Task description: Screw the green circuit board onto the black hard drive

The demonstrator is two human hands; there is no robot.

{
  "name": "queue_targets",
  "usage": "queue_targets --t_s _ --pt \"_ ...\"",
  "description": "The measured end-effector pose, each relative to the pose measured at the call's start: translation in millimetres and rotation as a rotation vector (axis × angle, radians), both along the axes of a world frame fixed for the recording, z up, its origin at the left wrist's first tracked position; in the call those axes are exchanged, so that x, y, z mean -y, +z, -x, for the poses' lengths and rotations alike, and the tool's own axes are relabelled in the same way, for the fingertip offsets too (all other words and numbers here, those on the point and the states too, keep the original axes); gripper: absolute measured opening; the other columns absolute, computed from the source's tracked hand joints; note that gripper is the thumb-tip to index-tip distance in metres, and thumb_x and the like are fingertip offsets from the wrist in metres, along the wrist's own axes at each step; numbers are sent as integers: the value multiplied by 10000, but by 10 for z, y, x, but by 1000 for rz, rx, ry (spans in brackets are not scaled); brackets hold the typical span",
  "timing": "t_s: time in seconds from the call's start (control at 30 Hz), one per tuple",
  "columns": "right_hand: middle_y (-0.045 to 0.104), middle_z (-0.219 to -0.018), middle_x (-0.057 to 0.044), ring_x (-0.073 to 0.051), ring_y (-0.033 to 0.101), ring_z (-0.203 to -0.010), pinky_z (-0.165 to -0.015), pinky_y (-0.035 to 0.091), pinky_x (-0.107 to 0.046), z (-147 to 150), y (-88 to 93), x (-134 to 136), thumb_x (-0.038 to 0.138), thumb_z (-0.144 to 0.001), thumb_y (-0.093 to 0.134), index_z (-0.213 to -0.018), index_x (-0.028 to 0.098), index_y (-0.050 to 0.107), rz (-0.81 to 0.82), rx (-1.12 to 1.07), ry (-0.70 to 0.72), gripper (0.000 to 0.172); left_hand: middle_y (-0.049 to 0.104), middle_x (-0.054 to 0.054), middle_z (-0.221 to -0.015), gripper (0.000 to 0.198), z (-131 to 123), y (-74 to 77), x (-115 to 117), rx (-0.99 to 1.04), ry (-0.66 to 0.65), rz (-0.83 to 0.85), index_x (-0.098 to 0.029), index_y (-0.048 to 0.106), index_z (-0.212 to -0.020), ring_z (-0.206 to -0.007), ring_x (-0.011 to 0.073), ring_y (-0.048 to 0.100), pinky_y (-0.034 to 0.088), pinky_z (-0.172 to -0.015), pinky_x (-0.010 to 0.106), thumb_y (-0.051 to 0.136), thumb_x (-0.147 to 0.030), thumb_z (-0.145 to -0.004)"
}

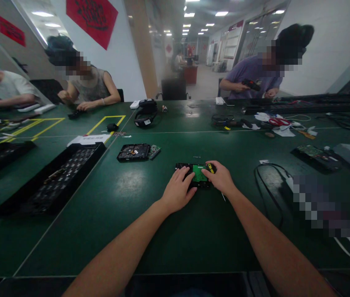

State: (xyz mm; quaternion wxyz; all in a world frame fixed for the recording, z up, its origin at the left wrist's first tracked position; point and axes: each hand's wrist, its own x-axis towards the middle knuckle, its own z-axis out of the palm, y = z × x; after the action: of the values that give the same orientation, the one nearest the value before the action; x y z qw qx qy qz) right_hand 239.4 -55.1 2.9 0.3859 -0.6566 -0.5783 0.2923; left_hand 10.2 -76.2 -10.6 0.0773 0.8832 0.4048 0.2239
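Observation:
A hard drive (pixel 199 174) with a green label lies on the green table in front of me. My left hand (pixel 179 187) grips its left side, fingers over the top and thumb at the near edge. At its right end is my right hand (pixel 221 177), curled around a screwdriver (pixel 211 168) with a yellow and black handle. The thin metal shaft pokes out below that hand, towards me. The right thumb touches the green label. Both hands hide parts of the drive's ends.
Left of the hands lie another hard drive (pixel 133 152) and a small circuit board (pixel 154 151). A long black tray (pixel 79 173) holds small parts. To the right are a black cable (pixel 257 181) and a drive with exposed board (pixel 315 156). Co-workers sit across the table.

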Motion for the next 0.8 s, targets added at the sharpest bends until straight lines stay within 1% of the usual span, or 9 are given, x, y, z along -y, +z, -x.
queue_targets --t_s 0.07,0.17,0.27,0.37,0.5,0.6,0.73,0.8 --pt "704 -899 -41 -141 602 -590 -512 477 -260 7 16 11 423 -842 766 -1256 221 683 31 -29 12 468 400 157 -1646 509 7 -6 3 -11 -8 -11 -214 519 -1473 -1561 331 337 306 -1278 564 610 -368 -996" --pt "672 -811 -16 -133 576 -555 -479 453 -245 8 36 26 412 -828 779 -1287 220 670 61 -81 34 510 423 155 -1628 456 13 -2 9 -10 -8 -13 -210 544 -1432 -1555 326 349 308 -1277 562 595 -362 -1005" --pt "661 -791 -6 -126 562 -543 -457 442 -233 7 46 32 402 -799 805 -1277 226 675 67 -124 29 525 446 165 -1609 415 6 10 10 7 2 -1 -191 552 -1374 -1548 323 363 314 -1277 564 601 -359 -998" --pt "656 -776 -8 -122 551 -523 -431 424 -225 11 54 33 422 -826 778 -1293 223 664 72 -146 15 521 462 171 -1597 385 -1 20 2 33 18 19 -184 555 -1324 -1539 317 380 324 -1276 556 615 -357 -985" --pt "651 -756 -2 -115 536 -492 -408 393 -215 20 71 43 418 -879 707 -1322 215 638 80 -169 -9 492 446 154 -1608 448 5 33 2 15 -3 8 -212 541 -1414 -1541 317 373 324 -1274 561 606 -343 -991" --pt "685 -828 -18 -120 564 -520 -439 424 -229 19 75 52 389 -872 707 -1306 220 648 65 -133 12 470 425 139 -1624 464 13 38 13 -14 -17 -13 -252 547 -1454 -1551 326 353 320 -1268 580 596 -340 -1001" --pt "726 -1063 -67 -150 643 -666 -585 524 -283 -12 46 35 395 -856 730 -1249 234 685 -29 -53 5 428 418 143 -1631 459 15 31 18 -24 -13 -26 -249 565 -1447 -1550 336 352 320 -1262 596 600 -349 -1000" --pt "727 -1107 -76 -176 659 -741 -639 542 -302 -43 22 12 418 -866 717 -1250 241 687 -58 -42 -20 424 417 141 -1632 461 15 25 13 -30 -14 -28 -248 565 -1448 -1553 334 347 320 -1264 589 598 -351 -1000"
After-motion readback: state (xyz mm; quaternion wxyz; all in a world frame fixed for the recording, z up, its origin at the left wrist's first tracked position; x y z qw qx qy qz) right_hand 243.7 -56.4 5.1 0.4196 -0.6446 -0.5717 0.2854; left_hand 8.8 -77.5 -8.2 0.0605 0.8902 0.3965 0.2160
